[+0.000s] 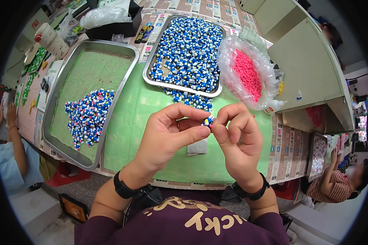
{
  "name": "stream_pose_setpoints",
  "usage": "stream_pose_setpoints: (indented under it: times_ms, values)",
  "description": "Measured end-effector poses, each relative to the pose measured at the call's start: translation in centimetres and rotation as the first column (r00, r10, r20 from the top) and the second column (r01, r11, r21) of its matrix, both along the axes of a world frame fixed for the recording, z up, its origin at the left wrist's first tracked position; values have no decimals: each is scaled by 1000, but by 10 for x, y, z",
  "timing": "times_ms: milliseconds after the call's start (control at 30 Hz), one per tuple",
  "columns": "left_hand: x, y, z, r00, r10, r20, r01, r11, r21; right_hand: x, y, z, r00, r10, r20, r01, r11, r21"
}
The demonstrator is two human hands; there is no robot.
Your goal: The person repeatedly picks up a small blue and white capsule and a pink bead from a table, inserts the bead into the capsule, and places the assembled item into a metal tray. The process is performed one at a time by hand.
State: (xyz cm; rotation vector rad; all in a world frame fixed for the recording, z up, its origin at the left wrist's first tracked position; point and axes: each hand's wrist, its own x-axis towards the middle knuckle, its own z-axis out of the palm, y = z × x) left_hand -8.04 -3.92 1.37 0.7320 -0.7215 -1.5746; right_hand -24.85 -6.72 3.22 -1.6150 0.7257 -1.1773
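In front of my chest my two hands meet over the green mat [131, 151]. My left hand [163, 136] is closed, pinching a small blue-and-white piece [207, 121] with a touch of yellow between thumb and fingertips. My right hand [242, 143] is closed too, thumb and forefinger pressed together at a tiny pink bit [211, 126] that touches the piece. Its other fingers are curled. Just beyond my hands a metal tray [184, 90] is heaped with such blue-and-white pieces [188, 53], and some have spilled over its near edge.
Left, another metal tray [98, 42] contains pieces with pink parts [90, 116]. Right, a clear plastic bag [228, 61] of pink bits [248, 75] stands near a white bottle [275, 106] and a cabinet [310, 65]. Below my hands lies a pale square [197, 148]. Other people sit on both sides.
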Motion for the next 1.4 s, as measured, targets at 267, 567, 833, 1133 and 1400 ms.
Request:
stream_pose_setpoints:
  times_ms: [267,567,833,1133,1400]
  values:
    - [-4,2,1,901,258,349,-131,929,-347,8,5,-5,998,-58,24,58,998,-26]
    - [15,7,2,896,269,354,-119,912,-392,-20,-16,0,973,154,172,-211,895,394]
    - [120,37,-4,409,669,621,-416,742,-526,-96,-53,-40,811,-142,-567,109,990,-92]
    - [211,66,-9,-283,378,882,-496,729,-472,-86,-64,-51,672,-228,-705,66,966,-250]
    - [103,13,1,35,480,877,-308,840,-447,-76,-70,-60,615,-252,-747,33,955,-296]
